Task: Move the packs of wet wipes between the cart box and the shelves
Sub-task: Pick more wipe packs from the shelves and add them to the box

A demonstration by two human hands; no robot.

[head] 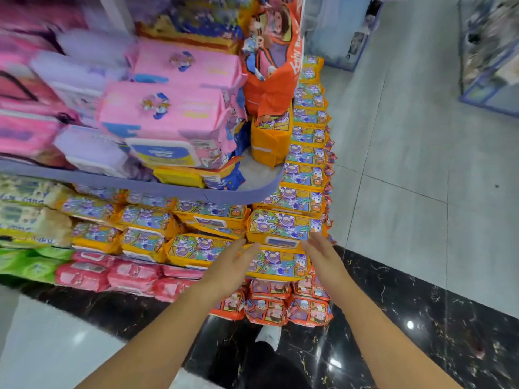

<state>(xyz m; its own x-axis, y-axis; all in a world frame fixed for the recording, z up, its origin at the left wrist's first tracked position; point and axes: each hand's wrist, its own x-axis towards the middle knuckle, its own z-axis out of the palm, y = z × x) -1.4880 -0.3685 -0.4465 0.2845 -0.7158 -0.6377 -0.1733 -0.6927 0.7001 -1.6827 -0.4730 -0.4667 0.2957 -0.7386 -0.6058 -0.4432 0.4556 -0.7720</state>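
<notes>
Yellow packs of wet wipes (pixel 282 227) with cartoon prints fill the lower shelf at its corner. My left hand (pixel 229 266) and my right hand (pixel 323 255) reach toward the stacked corner packs with straight fingers, one on each side of a yellow pack (pixel 276 265). Neither hand holds anything. The left fingertips lie near that pack's left edge, the right fingertips near its right edge. No cart box is in view.
Pink packs (pixel 168 116) and orange bags (pixel 271 77) sit on the upper shelf (pixel 168 189). Red packs (pixel 132 276) and green packs (pixel 31 265) lie lower left. The grey tiled aisle (pixel 407 164) opens on the right, with another shelf (pixel 491 51) beyond.
</notes>
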